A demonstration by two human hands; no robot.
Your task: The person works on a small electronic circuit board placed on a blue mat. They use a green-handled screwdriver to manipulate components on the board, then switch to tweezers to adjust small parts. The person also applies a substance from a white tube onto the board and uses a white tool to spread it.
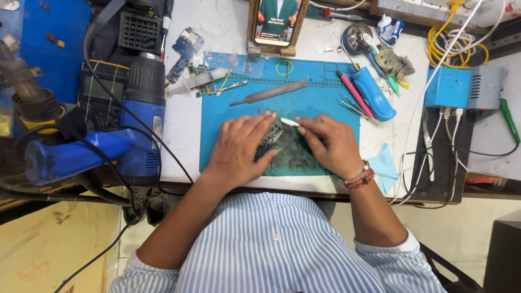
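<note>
My left hand lies flat on the blue work mat, its fingertips pressing down a small circuit board. Just right of it, my right hand pinches a thin white tool whose tip points left over the board. The two hands almost touch above the mat's dark, stained middle. Most of the board is hidden under my left fingers.
A metal file, tweezers, a pink pen and a blue handled tool lie on the mat's far side. A blue hot-air gun sits at left, a phone on a stand behind, a blue box with cables at right.
</note>
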